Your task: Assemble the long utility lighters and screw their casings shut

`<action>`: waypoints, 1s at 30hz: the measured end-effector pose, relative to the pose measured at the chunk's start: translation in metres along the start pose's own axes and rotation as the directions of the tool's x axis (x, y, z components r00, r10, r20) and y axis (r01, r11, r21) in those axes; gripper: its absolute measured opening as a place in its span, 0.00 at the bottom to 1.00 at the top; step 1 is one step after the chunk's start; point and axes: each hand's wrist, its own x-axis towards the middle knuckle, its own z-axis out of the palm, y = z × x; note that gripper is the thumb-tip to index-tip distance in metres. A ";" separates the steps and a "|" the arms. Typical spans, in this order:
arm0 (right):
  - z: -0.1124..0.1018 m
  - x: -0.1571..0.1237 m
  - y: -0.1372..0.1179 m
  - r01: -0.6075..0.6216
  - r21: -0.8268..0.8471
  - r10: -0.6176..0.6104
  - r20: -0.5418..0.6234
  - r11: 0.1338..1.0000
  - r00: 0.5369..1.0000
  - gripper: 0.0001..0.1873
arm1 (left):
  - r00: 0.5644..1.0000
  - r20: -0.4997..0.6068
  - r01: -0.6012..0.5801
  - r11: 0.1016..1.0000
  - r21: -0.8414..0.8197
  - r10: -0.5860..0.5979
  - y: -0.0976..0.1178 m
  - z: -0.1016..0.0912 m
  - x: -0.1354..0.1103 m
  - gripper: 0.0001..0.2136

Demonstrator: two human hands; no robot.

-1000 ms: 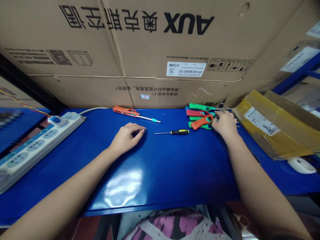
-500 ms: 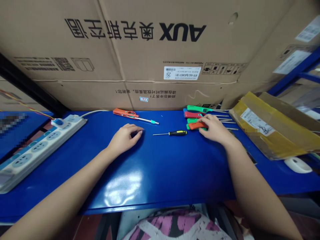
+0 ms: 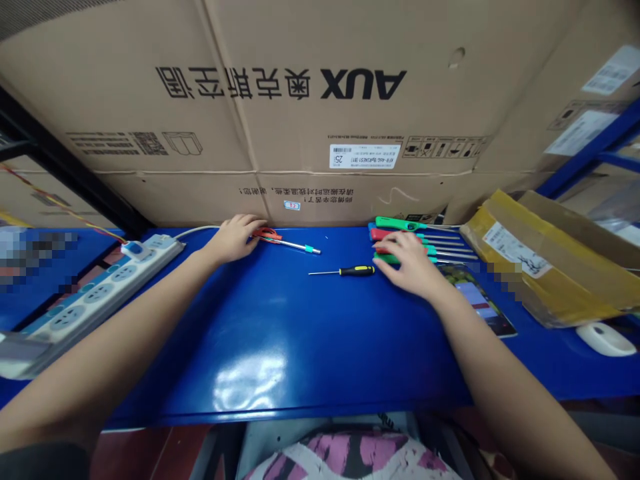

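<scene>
My left hand [image 3: 236, 239] is at the back left of the blue table, its fingers closed over the handle of an orange long-nosed lighter [image 3: 269, 235]. The lighter's metal tube points right; most of its handle is hidden under the hand. My right hand [image 3: 409, 261] rests over a row of similar lighters, thumb and fingers apart. Among them, a green lighter [image 3: 397, 223] lies farthest back, with a red lighter [image 3: 381, 235] in front of it. More handles are partly covered by my fingers. Between the hands lies a black and yellow screwdriver [image 3: 357, 271], its tip pointing left.
A large cardboard box [image 3: 300, 133] stands behind the table. On the left is a white power strip [image 3: 95, 293] with a plug in it. To the right are a phone [image 3: 483, 303], a yellow-taped carton [image 3: 565, 287] and a white computer mouse [image 3: 606, 339].
My left hand has moved back and left from the bare table onto the orange lighter. My right hand has shifted slightly left over the lighters. The view has tilted a little, and the phone shows more.
</scene>
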 end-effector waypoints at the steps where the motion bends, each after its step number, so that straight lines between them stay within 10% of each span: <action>1: 0.003 0.001 -0.009 0.070 0.065 -0.073 0.044 0.995 0.996 0.14 | 1.000 0.020 -0.020 1.000 -0.015 0.020 -0.005 0.002 0.003 0.23; 11: 0.020 0.003 -0.033 0.111 0.109 -0.135 0.247 0.988 0.960 0.14 | 0.964 0.147 -0.184 0.955 -0.231 0.222 0.020 -0.002 -0.025 0.22; 23: 0.009 0.002 -0.018 0.008 -0.007 -0.006 0.293 1.000 0.956 0.12 | 0.966 0.252 0.058 0.918 -0.392 0.047 0.008 -0.025 -0.112 0.22; 30: 0.013 0.003 -0.025 0.032 0.039 -0.039 0.188 0.999 0.981 0.12 | 0.954 0.223 -0.069 0.872 -0.484 0.200 0.078 -0.020 -0.106 0.16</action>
